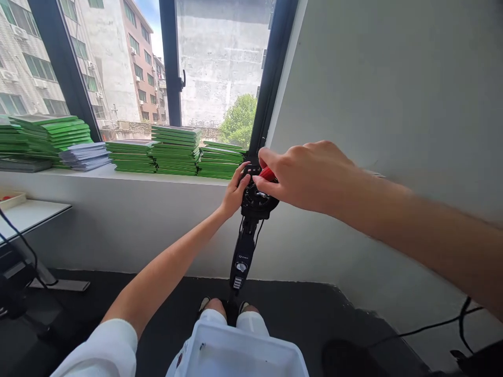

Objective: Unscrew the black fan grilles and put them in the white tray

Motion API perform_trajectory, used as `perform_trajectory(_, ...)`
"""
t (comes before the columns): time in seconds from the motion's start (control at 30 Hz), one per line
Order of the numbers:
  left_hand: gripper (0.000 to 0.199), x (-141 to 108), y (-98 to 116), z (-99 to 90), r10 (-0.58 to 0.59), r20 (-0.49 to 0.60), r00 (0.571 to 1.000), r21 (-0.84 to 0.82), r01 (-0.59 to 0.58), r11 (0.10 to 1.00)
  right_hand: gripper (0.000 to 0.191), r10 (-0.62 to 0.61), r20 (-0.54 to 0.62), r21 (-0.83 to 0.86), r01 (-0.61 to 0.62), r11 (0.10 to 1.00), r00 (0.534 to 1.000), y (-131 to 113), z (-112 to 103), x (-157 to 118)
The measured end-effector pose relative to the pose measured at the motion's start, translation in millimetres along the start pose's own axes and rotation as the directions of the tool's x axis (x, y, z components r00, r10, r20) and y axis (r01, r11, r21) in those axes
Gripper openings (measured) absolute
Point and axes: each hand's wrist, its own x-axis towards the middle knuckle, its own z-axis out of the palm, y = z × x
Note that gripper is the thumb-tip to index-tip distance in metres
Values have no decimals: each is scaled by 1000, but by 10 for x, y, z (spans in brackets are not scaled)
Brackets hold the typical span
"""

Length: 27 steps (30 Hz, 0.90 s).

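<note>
A black stand with a round dial and a row of buttons stands upright in front of me, like a pedestal fan's column. On top sits its round black head. My left hand grips the left side of this head, with thumb and fingers against its edge. My right hand is closed around a red-handled tool held over the head. The tool's far end is hidden by my fingers and the head, so its kind and any contact cannot be made out.
Stacks of green-edged books line the windowsill, with a pile of white paper among them. A white tray rests on my lap. At left is a white table. A black cable runs along the right wall.
</note>
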Motion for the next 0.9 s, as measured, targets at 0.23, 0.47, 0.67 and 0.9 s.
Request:
perform_trajectory(0.23,48,68,41,-24,19,5,1000,-44,-19,999,51,25,-58,-89,-30,996,998,27,-61,-29)
perform_trajectory(0.47,49,75,50,-20,14,17,1000,-31,-13,999,55,14,-52,-124,-21,992,999,12,-55,-11)
perform_trajectory(0.67,50,52,34,-12,6,-3,1000,-26,-6,1000,41,-34,-27,-27,34,999,999,-32,-33,-4)
perform_trajectory(0.9,47,60,16,-14,12,11,1000,-37,-11,999,41,-69,-66,-12,69,998,995,-54,1,-12)
